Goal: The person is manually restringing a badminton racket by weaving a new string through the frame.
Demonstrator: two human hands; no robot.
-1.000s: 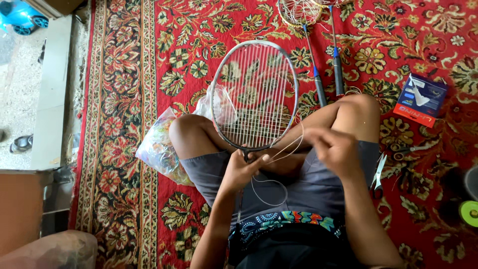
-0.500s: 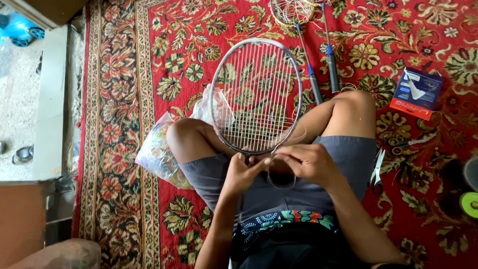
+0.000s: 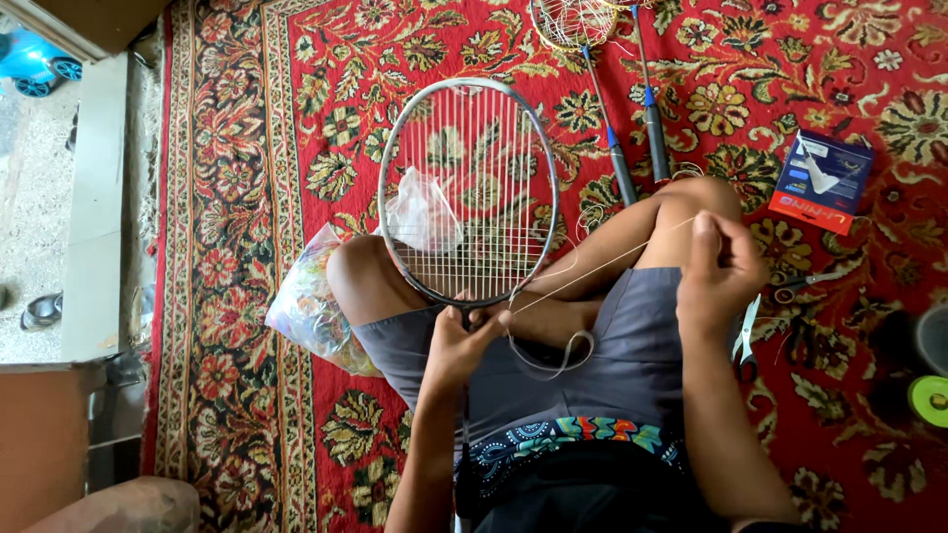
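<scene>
The person sits cross-legged on a red patterned rug [image 3: 247,197], and the racket [image 3: 469,192] lies with its throat in the lap and its head out over the left knee, so the strung face is steadied by the legs. The left hand [image 3: 459,345] is closed around the racket at the base of the head, pinning the frame where the string [image 3: 592,268] leaves it. The right hand [image 3: 721,271] is up over the right knee, fingers pinched on the free end of that string, which runs taut from the frame to the hand; a slack loop hangs down onto the shorts between the two hands. Scissors [image 3: 750,331] lie on the rug just beside the right thigh, within easy reach. Further toward the rug's right edge sit a green reel [image 3: 928,400] and a blue-and-red packet [image 3: 822,180]. A clear bag [image 3: 311,306] rests against the left leg. Beyond the knees, toward the far edge, two more rackets [image 3: 632,109] lie side by side, apart from the work.
</scene>
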